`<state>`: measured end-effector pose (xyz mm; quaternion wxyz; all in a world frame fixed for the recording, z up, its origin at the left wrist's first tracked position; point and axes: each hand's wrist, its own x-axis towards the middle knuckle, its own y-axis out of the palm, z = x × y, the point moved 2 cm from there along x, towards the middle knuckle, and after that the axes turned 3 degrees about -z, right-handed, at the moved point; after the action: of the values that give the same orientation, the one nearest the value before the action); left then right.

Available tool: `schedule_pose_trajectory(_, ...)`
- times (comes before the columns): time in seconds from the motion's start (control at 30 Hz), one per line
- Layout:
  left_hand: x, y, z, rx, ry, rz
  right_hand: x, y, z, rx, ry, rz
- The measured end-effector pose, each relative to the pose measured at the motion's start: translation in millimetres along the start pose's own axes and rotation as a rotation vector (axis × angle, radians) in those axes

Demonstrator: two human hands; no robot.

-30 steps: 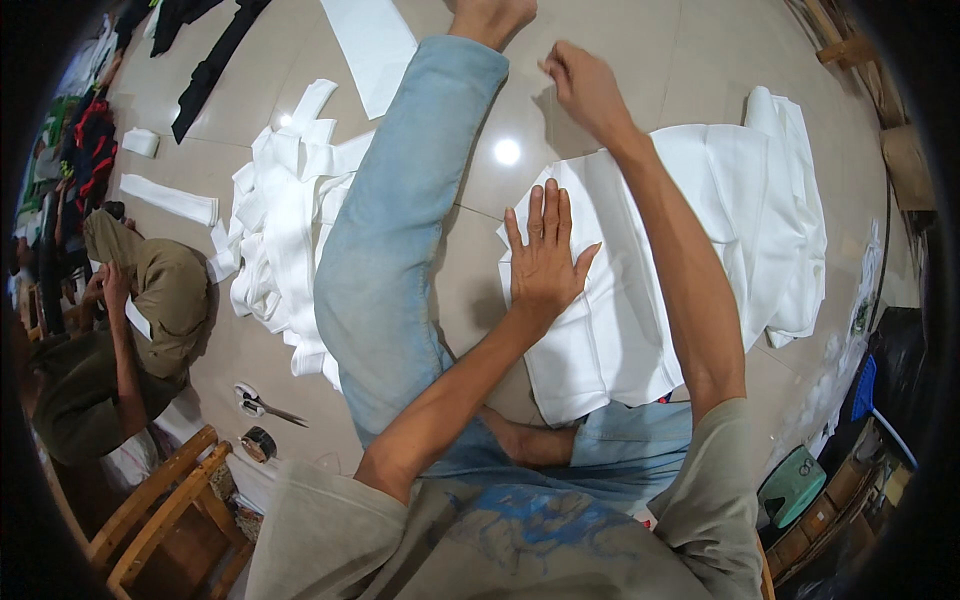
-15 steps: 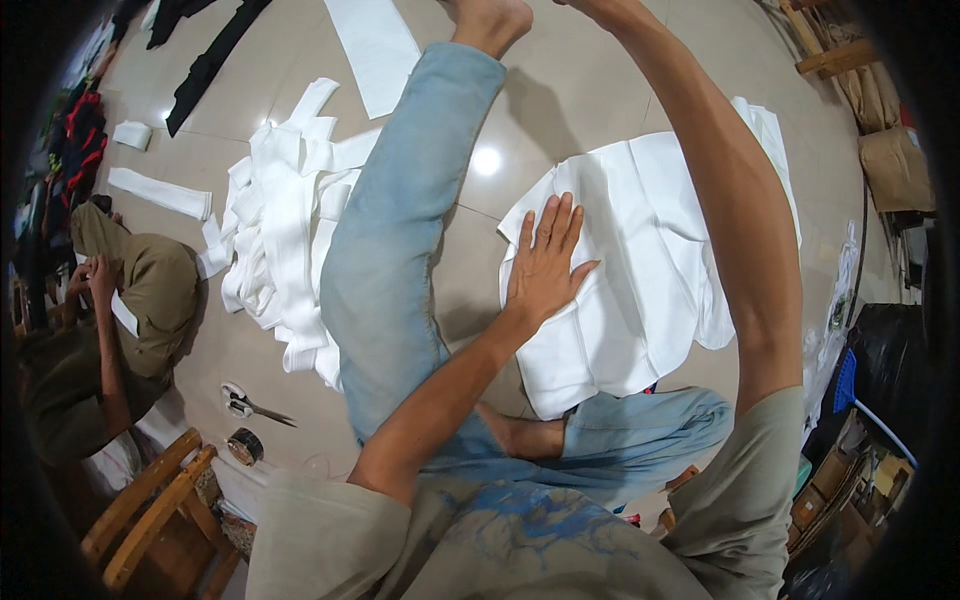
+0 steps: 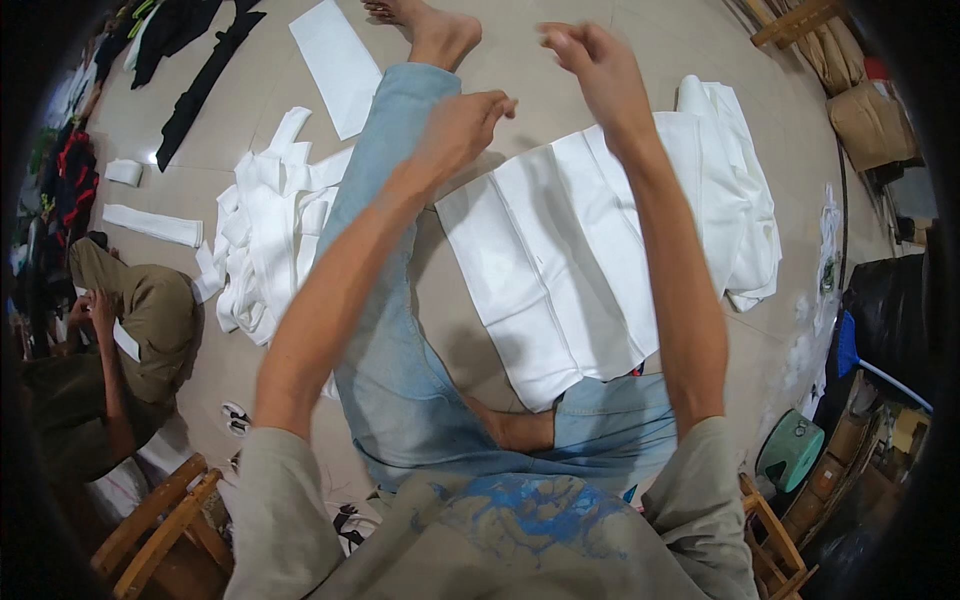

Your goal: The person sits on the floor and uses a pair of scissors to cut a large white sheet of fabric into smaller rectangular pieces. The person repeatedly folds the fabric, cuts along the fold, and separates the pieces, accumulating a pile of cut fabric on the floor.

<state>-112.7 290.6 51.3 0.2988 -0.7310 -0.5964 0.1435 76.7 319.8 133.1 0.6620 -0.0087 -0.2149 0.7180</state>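
A large piece of white fabric (image 3: 545, 265) with fold lines lies spread on the floor, its near edge over my folded leg. Above its far left corner, beside my outstretched leg, is my left hand (image 3: 462, 132); its fingers are drawn together and slightly blurred. Farther out to the right, my right hand (image 3: 602, 80) is raised with fingers curled in toward the thumb. Whether either hand pinches something thin, such as a thread, is too small to make out. More bunched white fabric (image 3: 735, 200) lies to the right, past my right forearm.
Left of my leg sits a heap of white fabric strips (image 3: 265, 225), and a flat white panel (image 3: 335, 68) lies beyond it. Black cloth (image 3: 208, 85) is at the far left. Another person (image 3: 135, 320) sits at left. A green roll (image 3: 790, 450) and a blue dustpan (image 3: 848, 343) stand at right.
My left hand has lifted off the white fabric, moved away and to the left, and its fingers have drawn in. My right hand has come back into view. The fabric's far left corner has shifted left.
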Motion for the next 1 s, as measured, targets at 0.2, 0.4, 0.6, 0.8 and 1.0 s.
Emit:
schedule_pose_trajectory(0.2, 12, 0, 16, 0.803, 0.425, 0.373, -221, 37, -29, -0.631, 0.093, -0.164)
schedule_pose_trajectory(0.4, 40, 15, 33, 0.672, 0.044, 0.184, -326, 79, -75, -0.898, 0.255, -0.066)
schedule_pose_trajectory(0.6, 80, -32, 83, 0.73, 0.17, -0.245, -325, 80, -76, -0.99, 0.264, -0.019)
schedule_pose_trajectory(0.8, 162, -135, 126, 0.999, 0.194, -0.415, -326, 77, -71, -0.953, 0.317, 0.026)
schedule_pose_trajectory(1.0, 198, -236, 90, 1.098, 0.045, -0.502, -328, 76, -73, -0.862, 0.272, 0.015)
